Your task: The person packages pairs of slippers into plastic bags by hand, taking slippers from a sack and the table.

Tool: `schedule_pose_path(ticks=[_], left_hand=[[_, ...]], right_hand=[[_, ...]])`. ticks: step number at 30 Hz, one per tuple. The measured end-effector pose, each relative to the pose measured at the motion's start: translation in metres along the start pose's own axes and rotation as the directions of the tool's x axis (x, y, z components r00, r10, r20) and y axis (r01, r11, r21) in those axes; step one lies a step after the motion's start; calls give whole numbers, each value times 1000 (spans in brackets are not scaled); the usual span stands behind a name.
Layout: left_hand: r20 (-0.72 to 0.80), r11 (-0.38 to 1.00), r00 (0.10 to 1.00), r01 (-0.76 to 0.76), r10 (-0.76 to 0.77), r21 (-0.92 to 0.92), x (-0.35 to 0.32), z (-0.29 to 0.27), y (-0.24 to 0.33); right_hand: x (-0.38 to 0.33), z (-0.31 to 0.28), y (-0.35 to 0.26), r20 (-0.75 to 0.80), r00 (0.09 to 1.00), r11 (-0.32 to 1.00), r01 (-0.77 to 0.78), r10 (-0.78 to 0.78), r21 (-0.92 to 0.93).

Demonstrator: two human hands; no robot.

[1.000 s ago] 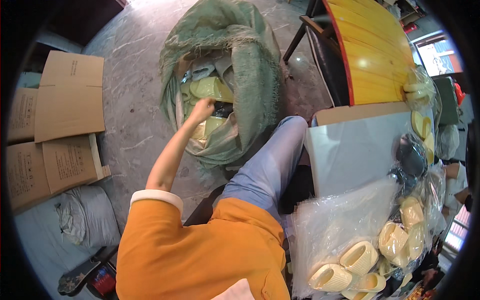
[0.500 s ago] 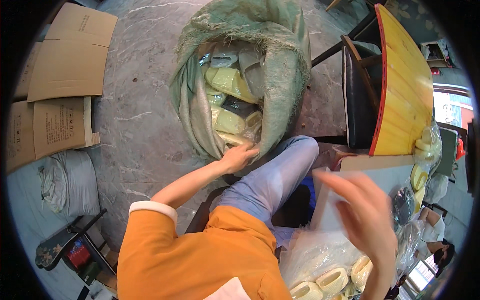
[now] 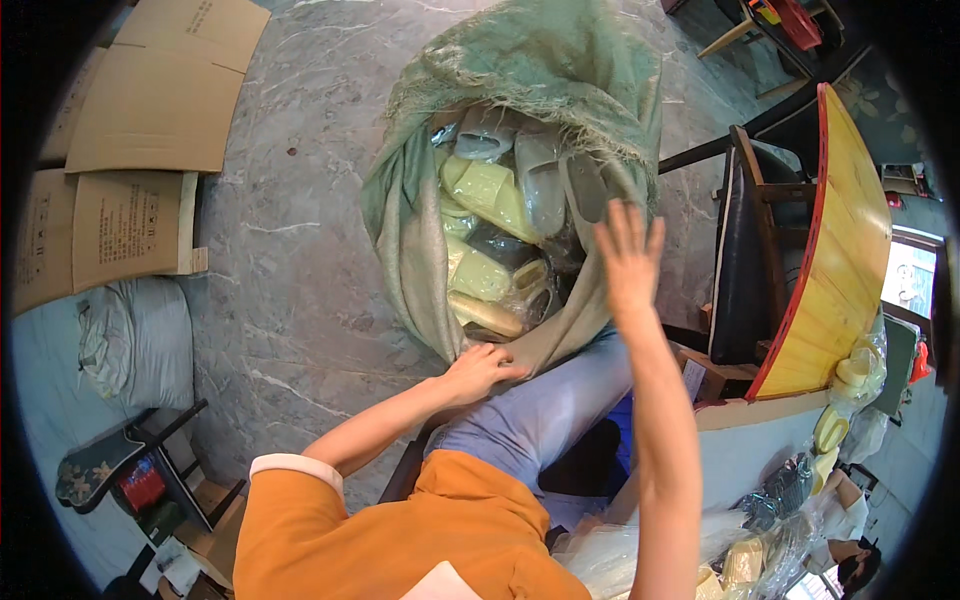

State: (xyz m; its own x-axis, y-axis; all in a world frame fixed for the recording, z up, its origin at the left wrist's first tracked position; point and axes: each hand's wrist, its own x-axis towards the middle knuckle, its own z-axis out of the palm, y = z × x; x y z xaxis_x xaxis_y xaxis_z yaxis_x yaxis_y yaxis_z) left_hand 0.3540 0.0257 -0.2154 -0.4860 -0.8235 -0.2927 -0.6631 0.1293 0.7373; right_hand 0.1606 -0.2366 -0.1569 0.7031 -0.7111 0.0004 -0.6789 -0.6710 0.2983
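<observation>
A large green woven sack (image 3: 412, 265) stands wide-mouthed on the floor before me. Inside it lie plastic-wrapped slippers: a pale yellow slipper (image 3: 490, 196), a grey slipper (image 3: 540, 180) and several others, some partly hidden. My left hand (image 3: 480, 374) is closed on the near rim of the sack, its fingertips curled over the fabric. My right hand (image 3: 630, 262) reaches up to the sack's right rim with its fingers spread and nothing in them; whether it touches the fabric I cannot tell.
On the right, a yellow wooden tabletop with a red edge (image 3: 845, 240) stands near a black-seated chair (image 3: 745, 250). Clear plastic bags (image 3: 640, 548) and wrapped yellow slippers (image 3: 742, 562) are at lower right. Cardboard boxes (image 3: 150, 110) and a white sack (image 3: 140, 340) line the left.
My right hand has swung from above the plastic bags at lower right up to the sack's right rim. My left hand stays at the near rim. The view has shifted slightly.
</observation>
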Motion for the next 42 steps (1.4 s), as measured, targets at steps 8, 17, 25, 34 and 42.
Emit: schedule_pose_path(ticks=[8, 17, 25, 34, 42], left_hand=[[154, 998, 986, -63, 65, -16, 15, -10, -2], [289, 989, 954, -111, 77, 100, 25, -13, 6], [198, 388, 892, 364, -406, -847, 73, -36, -103], [4, -20, 846, -9, -533, -1000, -13, -104, -127], [-221, 700, 857, 203, -465, -685, -39, -132, -132]], right_hand=[[7, 22, 62, 294, 738, 474, -634, 608, 612], [28, -35, 35, 479, 742, 645, -659, 469, 389], [9, -198, -14, 396, 825, 782, 85, -402, 617], [-140, -219, -68, 342, 564, 540, 229, -752, 810], [-108, -222, -55, 475, 534, 653, 207, -700, 729]])
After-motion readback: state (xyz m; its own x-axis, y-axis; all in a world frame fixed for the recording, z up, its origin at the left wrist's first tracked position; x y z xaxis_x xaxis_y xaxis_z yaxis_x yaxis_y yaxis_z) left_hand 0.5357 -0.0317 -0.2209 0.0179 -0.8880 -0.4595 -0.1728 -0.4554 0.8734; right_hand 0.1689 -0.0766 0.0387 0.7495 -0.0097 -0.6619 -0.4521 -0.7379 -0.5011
